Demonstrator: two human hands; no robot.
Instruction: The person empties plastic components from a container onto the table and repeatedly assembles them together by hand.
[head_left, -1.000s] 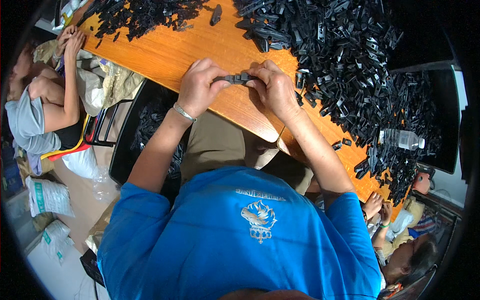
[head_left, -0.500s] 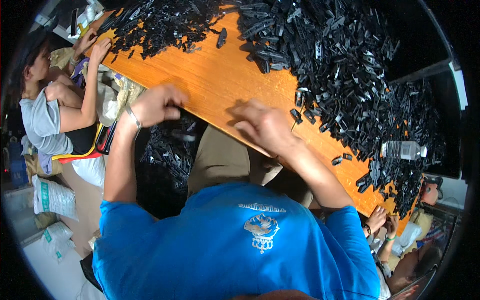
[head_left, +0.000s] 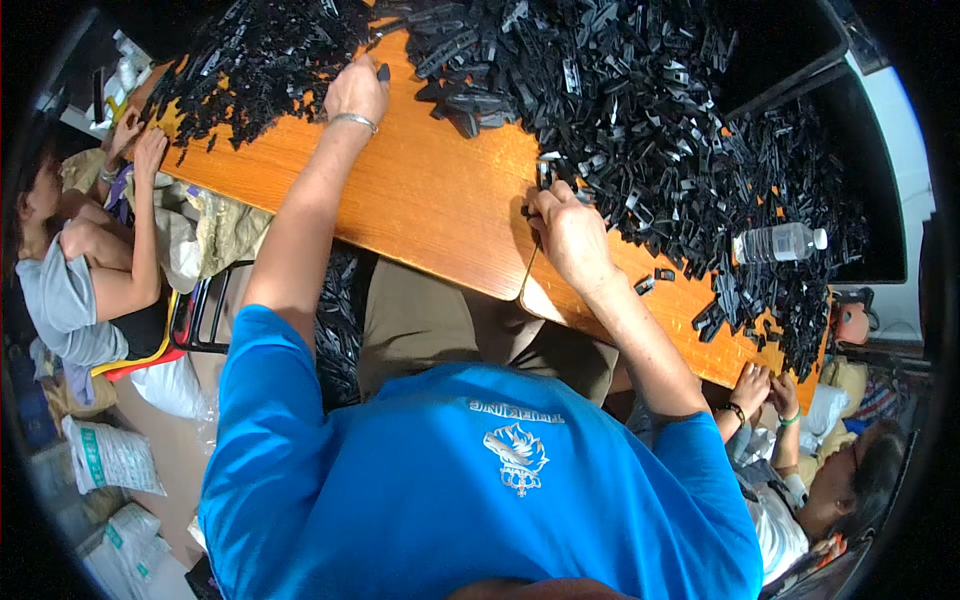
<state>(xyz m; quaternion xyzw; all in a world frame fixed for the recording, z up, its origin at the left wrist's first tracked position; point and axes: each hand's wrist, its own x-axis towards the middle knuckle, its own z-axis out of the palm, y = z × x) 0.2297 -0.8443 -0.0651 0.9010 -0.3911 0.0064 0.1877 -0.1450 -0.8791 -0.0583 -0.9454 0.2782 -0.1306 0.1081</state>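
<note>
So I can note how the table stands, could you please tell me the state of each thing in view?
Left hand: curled, at a black piece; grip unclear.
Right hand: curled, at a small black part; grip unclear.
Black plastic parts: heaped loosely.
Clear plastic bottle: capped, lying on its side.
Wooden table: partly covered.
Silver bracelet: worn.

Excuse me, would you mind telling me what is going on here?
Someone in a blue shirt works at a wooden table. The left hand is at the edge of a heap of small black parts, a dark piece showing beside it. The right hand has a black piece against it, near the larger black heap; whether either is gripped is unclear.
</note>
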